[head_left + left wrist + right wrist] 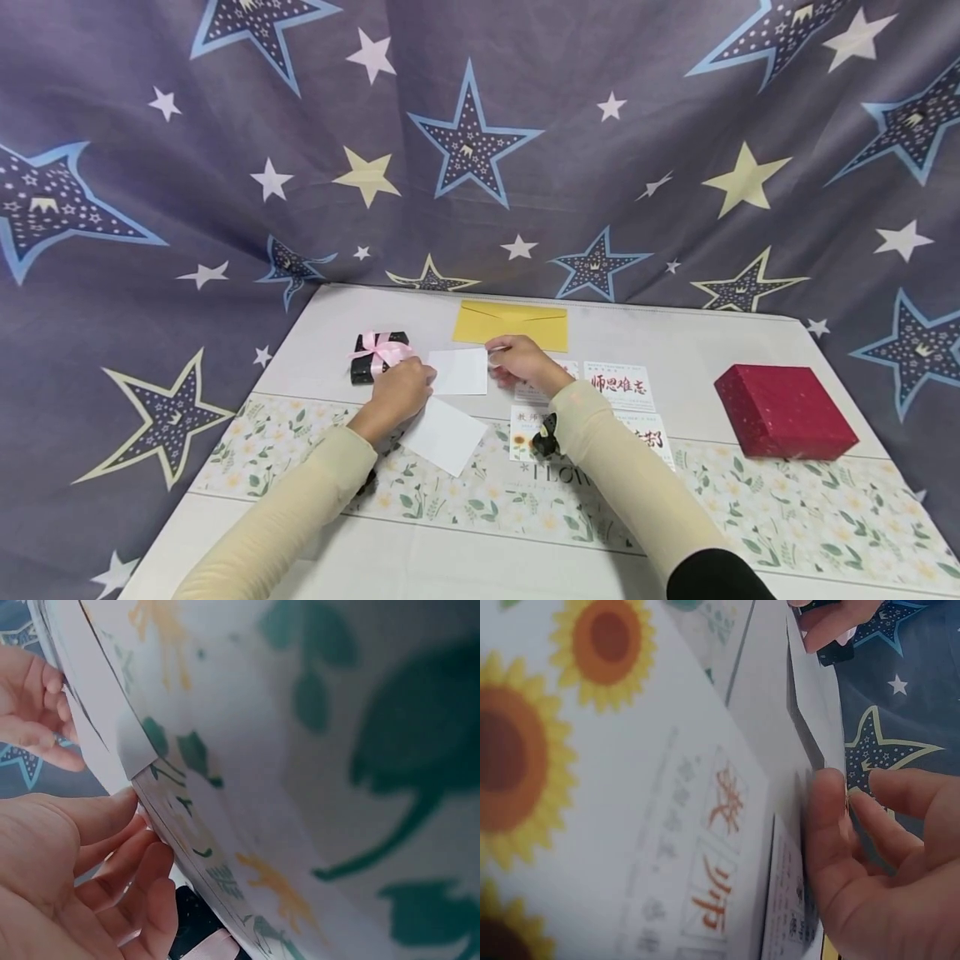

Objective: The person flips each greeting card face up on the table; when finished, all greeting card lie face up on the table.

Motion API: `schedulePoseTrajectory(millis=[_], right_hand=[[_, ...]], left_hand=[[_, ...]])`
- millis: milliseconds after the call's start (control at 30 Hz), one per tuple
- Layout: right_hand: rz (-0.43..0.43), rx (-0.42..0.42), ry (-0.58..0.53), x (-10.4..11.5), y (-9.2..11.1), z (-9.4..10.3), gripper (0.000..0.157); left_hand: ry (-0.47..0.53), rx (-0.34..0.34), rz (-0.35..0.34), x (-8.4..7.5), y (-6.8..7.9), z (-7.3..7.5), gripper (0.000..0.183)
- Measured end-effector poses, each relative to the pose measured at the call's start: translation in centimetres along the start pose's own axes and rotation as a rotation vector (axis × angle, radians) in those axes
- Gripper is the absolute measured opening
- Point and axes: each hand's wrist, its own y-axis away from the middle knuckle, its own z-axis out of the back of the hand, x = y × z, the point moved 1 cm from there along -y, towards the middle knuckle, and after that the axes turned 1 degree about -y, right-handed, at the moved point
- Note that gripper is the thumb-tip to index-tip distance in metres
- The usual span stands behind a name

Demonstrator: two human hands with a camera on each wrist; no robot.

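Observation:
A blank white card [459, 372] lies between the two hands. My left hand [402, 389] pinches its left side, thumb tip right at the corner of the white card [142, 754] in the left wrist view. At the opposite edge is my right hand [522, 360], thumb close to the card's end [810, 727] and index fingertip apart from the thumb in the right wrist view. A second blank white card [444, 435] lies askew in front. Printed cards [618, 385] with red lettering lie under and beside the right forearm, which partly hides them.
Behind the hands lies a yellow envelope [513, 325]. A black gift box [380, 354] with a pink ribbon sits beside the left hand. At the right stands a red box [787, 412]. A star-patterned curtain [480, 233] hangs along the table's back edge.

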Motion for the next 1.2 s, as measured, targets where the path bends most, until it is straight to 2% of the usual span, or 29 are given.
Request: schedulePoseTrajectory(millis=[133, 233, 333, 400, 567, 633, 833, 933, 1067, 1200], right_hand=[[0.023, -0.020, -0.010, 0.2, 0.0, -0.2, 0.037], [0.046, -0.045, -0.014, 0.2, 0.0, -0.4, 0.036], [0.066, -0.056, 0.006, 0.2, -0.1, -0.6, 0.035], [0.079, -0.052, 0.026, 0.2, -0.2, -0.7, 0.035], [0.091, -0.057, 0.048, 0.4, -0.1, -0.8, 0.038], [0.089, -0.065, 0.050, 0.5, 0.0, -0.8, 0.039], [0.099, -0.068, 0.126, 0.7, 0.0, -0.9, 0.041], [0.112, -0.063, 0.169, 0.5, 0.0, -1.2, 0.036], [0.127, -0.062, 0.172, 0.4, 0.2, -1.3, 0.026], [0.148, -0.076, 0.176, 0.3, 0.6, -1.1, 0.023]], left_hand=[[0.033, -0.011, 0.021, 0.2, 0.1, -0.1, 0.024], [0.054, -0.026, 0.021, 0.2, 0.2, 0.0, 0.026], [0.075, -0.018, 0.037, 0.4, 0.5, 0.1, 0.019], [0.111, -0.002, 0.064, 0.7, 0.7, 0.0, 0.004], [0.249, 0.040, 0.129, 1.5, 1.0, -0.1, 0.039], [0.275, 0.050, 0.133, 1.6, 1.0, -0.1, 0.040], [0.285, 0.065, 0.161, 1.3, 1.0, 0.0, 0.040], [0.283, 0.066, 0.180, 1.2, 1.0, 0.1, 0.041], [0.262, 0.072, 0.192, 1.2, 1.0, -0.1, 0.046], [0.253, 0.068, 0.172, 1.4, 1.2, -0.3, 0.044]])
